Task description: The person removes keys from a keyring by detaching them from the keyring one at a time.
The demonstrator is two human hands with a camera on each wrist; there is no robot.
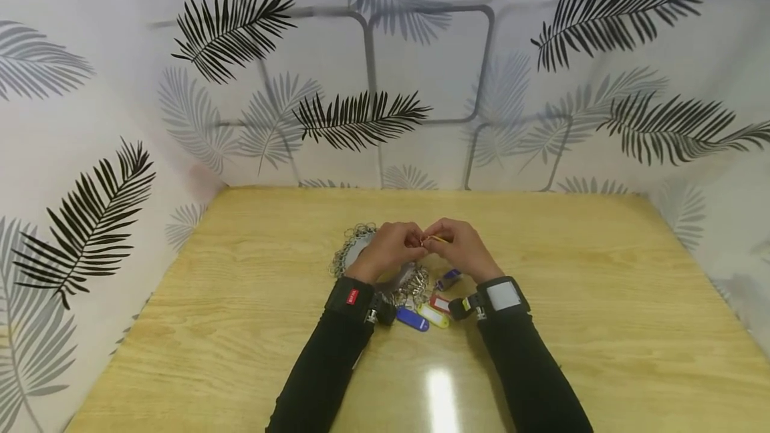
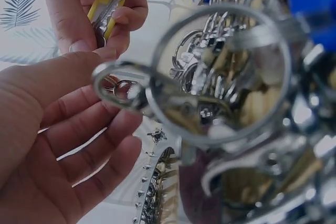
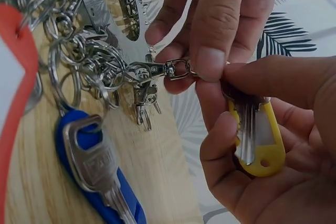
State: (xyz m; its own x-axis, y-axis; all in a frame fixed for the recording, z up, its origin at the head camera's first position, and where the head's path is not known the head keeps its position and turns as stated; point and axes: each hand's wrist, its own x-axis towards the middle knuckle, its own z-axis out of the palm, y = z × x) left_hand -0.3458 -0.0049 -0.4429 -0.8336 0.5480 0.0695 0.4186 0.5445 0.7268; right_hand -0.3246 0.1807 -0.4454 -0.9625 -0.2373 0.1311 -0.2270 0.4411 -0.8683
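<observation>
My left hand pinches the ring end of a metal swivel clasp between thumb and fingers. Close against it, my right hand grips a silver key lying flat over a yellow key tag. The fingertips of both hands meet where the clasp's end ring is; whether the key's ring is linked to it cannot be made out. In the left wrist view, the yellow tag and key show between the right fingers. Below the hands hangs or lies a bunch of metal clasps and rings.
A pale curved holder edged with many metal rings lies by the left hand. Nearer me on the wooden table are a blue tag, a yellow tag, a red tag and a dark blue one.
</observation>
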